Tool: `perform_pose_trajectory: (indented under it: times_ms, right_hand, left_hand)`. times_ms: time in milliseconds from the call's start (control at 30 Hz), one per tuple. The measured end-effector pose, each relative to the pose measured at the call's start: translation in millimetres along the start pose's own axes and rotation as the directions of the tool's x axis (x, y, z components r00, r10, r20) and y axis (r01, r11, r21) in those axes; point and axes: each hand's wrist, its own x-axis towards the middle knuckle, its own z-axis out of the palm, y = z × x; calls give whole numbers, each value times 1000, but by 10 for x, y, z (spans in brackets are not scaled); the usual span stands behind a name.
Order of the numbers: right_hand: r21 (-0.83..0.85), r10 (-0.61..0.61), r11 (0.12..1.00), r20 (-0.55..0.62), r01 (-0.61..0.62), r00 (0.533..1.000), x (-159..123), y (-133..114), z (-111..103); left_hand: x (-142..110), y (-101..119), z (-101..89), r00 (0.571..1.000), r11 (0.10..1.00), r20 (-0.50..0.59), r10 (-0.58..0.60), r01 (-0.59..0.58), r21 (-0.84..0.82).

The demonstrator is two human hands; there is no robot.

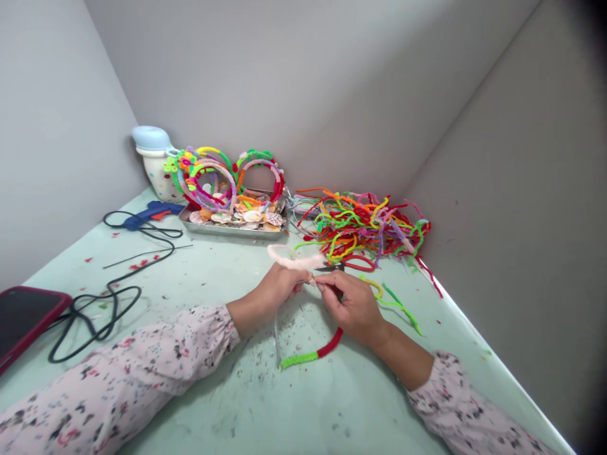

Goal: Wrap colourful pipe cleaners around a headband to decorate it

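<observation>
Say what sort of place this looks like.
Probably a craft workspace: the table bears a heap of fuzzy coloured stems, a metal tray of seashells, and red-handled scissors.

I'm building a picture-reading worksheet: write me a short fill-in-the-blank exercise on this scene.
1. The metal tray holds a pile of ____.
2. Followed toward the right hand, the band turns from green to ____.
3. The cup has a lid of light ____.

Missing words: shells; red; blue

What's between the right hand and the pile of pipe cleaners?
Head view: red-handled scissors lie between right hand and pile, partly hidden by the hand.
</observation>
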Motion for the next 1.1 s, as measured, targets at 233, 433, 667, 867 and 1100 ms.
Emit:
perform_pose_trajectory:
  times_ms: [233, 433, 667, 867, 1100]
  right_hand:
    - [-40, -48, 998, -1, 48, 999, -2, 6, 2]
    - [-50, -90, 995, -39, 88, 995, -7, 20, 19]
    - [-53, -105, 993, -54, 102, 993, -14, 23, 26]
    - [-14, -20, 1000, -19, 19, 1000, -20, 35, 30]
    - [90, 250, 964, 18, -251, 968, 19, 16, 30]
  left_hand:
    - [1, -11, 2, 999, 999, 19, -32, 32, -37]
    - [-11, 18, 15, 998, 997, 32, -52, 54, -53]
    - [-16, 37, 25, 997, 995, 64, -51, 56, -80]
    - [-9, 16, 16, 995, 994, 74, -71, 76, -77]
    - [13, -28, -4, 1000, 1000, -12, 7, -7, 9]
